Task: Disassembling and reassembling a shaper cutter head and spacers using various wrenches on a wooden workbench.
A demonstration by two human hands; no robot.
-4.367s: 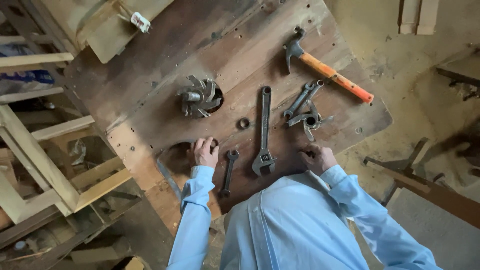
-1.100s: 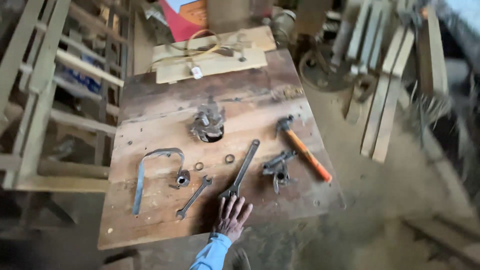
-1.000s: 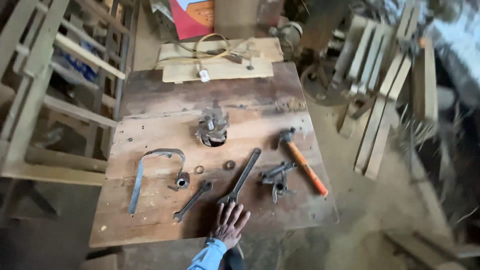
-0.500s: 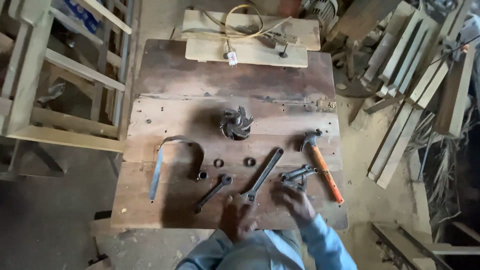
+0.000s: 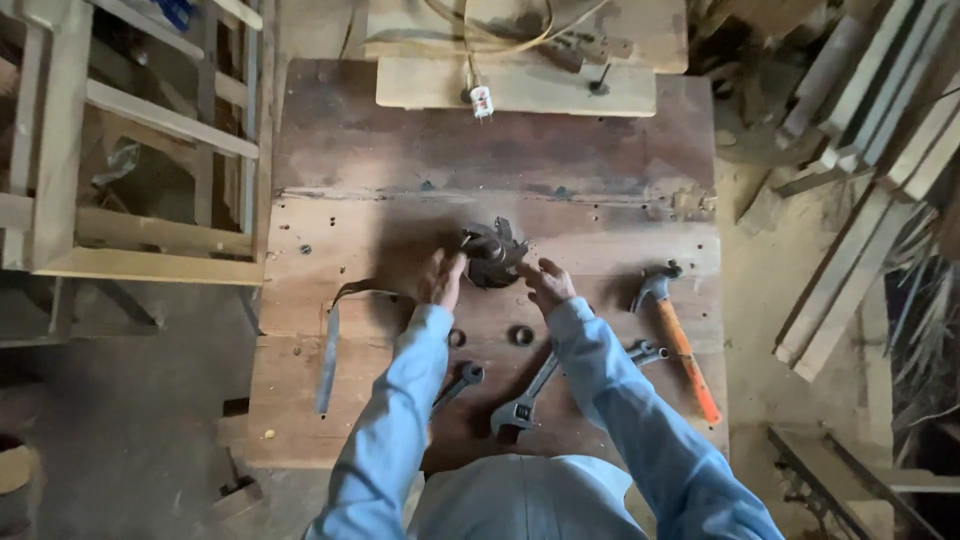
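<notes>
Head view: we cup the bladed metal cutter head [image 5: 492, 253] with left hand [image 5: 441, 279] and right hand [image 5: 545, 285], fingers spread, neither clamped; best to grip the hub, clear of blades.

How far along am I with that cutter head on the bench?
Laid out already: adjustable wrench, smaller spanner, hammer and two rings lie on the wooden bench. In hand: your left hand and right hand reach either side of the bladed cutter head, which sits on the bench top. Whether they grip it is unclear. Left: no tool is on it yet.
</notes>
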